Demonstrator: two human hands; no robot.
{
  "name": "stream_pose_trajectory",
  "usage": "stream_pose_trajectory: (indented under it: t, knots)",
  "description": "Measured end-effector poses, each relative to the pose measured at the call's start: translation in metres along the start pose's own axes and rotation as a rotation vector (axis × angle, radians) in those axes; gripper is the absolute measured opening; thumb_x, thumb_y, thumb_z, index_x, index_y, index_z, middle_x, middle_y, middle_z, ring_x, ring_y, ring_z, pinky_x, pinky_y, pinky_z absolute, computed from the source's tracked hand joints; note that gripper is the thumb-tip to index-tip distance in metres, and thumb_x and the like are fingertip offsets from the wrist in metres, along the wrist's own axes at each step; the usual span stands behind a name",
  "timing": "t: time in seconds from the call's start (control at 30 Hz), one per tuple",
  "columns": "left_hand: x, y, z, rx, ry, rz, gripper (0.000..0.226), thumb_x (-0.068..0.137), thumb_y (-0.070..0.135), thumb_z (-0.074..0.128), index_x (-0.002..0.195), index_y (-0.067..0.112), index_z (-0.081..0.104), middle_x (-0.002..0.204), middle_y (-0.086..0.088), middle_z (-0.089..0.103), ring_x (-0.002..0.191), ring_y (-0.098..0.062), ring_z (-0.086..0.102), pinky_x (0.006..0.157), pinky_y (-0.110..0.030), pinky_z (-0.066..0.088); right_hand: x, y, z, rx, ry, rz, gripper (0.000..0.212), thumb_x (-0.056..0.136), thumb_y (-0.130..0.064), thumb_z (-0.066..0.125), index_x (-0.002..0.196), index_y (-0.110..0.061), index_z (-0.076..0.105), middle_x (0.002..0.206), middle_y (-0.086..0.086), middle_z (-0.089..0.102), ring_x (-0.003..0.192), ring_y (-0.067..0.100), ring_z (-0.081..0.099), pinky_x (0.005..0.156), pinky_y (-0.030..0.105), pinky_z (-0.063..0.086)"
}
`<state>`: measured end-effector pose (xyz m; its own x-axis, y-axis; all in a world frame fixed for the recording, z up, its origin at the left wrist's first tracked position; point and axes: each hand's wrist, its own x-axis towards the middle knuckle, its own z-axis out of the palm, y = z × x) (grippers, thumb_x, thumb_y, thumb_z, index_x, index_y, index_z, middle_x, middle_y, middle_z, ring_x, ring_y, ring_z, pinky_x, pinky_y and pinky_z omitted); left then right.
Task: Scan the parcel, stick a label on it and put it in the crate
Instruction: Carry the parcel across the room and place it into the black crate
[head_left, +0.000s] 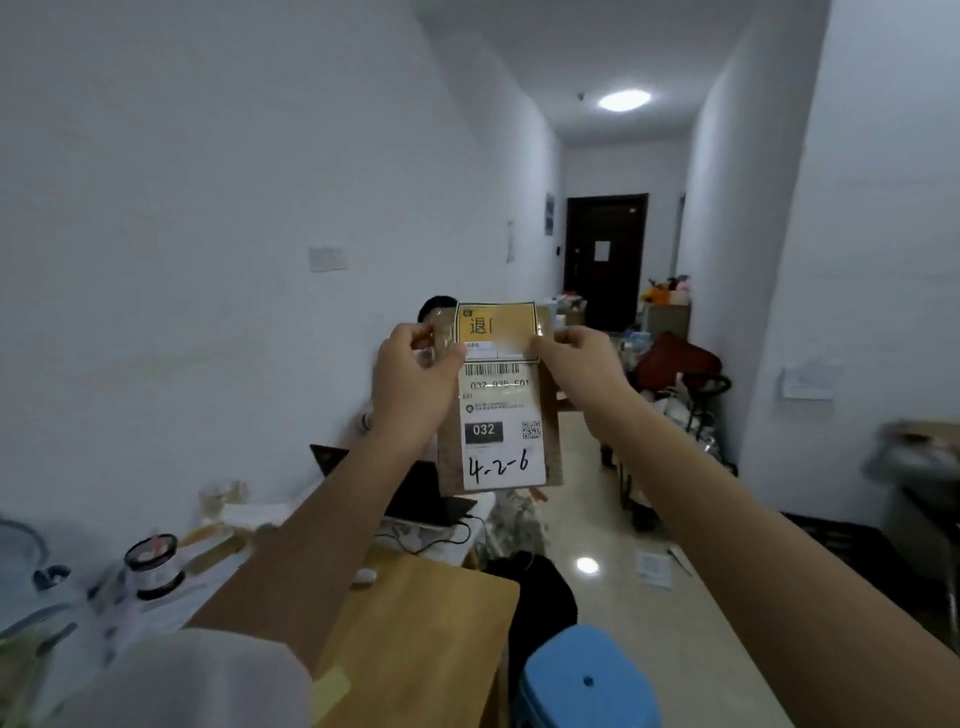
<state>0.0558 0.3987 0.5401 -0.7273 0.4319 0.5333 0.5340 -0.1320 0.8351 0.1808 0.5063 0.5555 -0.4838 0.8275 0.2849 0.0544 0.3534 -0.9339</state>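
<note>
- Head view: hands are raised at chest height in a white-walled corridor, with a flat brown cardboard parcel (551, 415) held upright between them, well above the light wooden surface (447, 613) at lower left.
- The parcel's face is largely covered by a white shipping label (501, 431) bearing a barcode, the number 032 and the handwritten mark 4-2-6.
- A yellow black-bordered sticker label (496, 325) is seen across the parcel's top edge, overlapping the top of the white label.
- The left hand (413, 379) is closed on the parcel's upper left edge, the thumb pressed at the sticker's left side; the fingers behind the card are hidden.
- The right hand (582, 358) is closed in a pinch at the sticker's right edge, against the parcel's upper right corner.
- The step in hand is judged to be the sticking of the yellow label; whether scanning has been done cannot be told.
- No crate can be made out clearly; a blurred box-like shape (919, 457) at far right cannot be identified.
- For a good result, the sticker should be smoothed from one side to the other so that no air is trapped, and the parcel braced from behind while pressure is applied.
- The barcode (492, 369) just below the sticker is best left uncovered, and the corners pressed down last.
- A blue plastic stool (587, 675) stands on the floor below, clear of the work.
</note>
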Motion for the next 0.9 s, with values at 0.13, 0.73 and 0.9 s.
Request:
stream_pose_trajectory:
  t: [0.13,0.73,0.9]
  knots:
    - [-0.003,0.037,0.065,-0.077,-0.115,0.08,0.029,0.082,0.029,0.067,0.106,0.02,0.055,0.108,0.006,0.063,0.093,-0.01,0.063,0.074,-0.025,0.051,-0.003,0.003,-0.077,0.007,0.126,-0.036,0.023,0.083,-0.042,0.063,0.094,-0.021,0.064,0.086,0.003,0.076,0.08,0.021,0.074,0.076,0.045,0.06]
    - [-0.137,0.163,0.363,-0.311,-0.54,0.119,0.032,0.081,0.03,0.067,0.108,0.022,0.052,0.109,0.008,0.057,0.08,0.006,0.053,0.062,-0.015,0.043,-0.056,0.064,-0.409,-0.082,0.489,0.093,0.032,0.086,-0.038,0.061,0.104,-0.011,0.063,0.086,0.003,0.071,0.074,0.018,0.068,0.056,0.03,0.05]
    - [-0.172,0.192,0.441,-0.37,-0.599,0.066,0.032,0.08,0.028,0.069,0.107,0.021,0.054,0.116,-0.001,0.062,0.104,-0.018,0.061,0.084,-0.035,0.053,-0.064,0.083,-0.493,-0.106,0.547,0.093,0.026,0.086,-0.037,0.062,0.097,-0.014,0.062,0.075,-0.003,0.066,0.064,0.011,0.063,0.047,0.022,0.047]
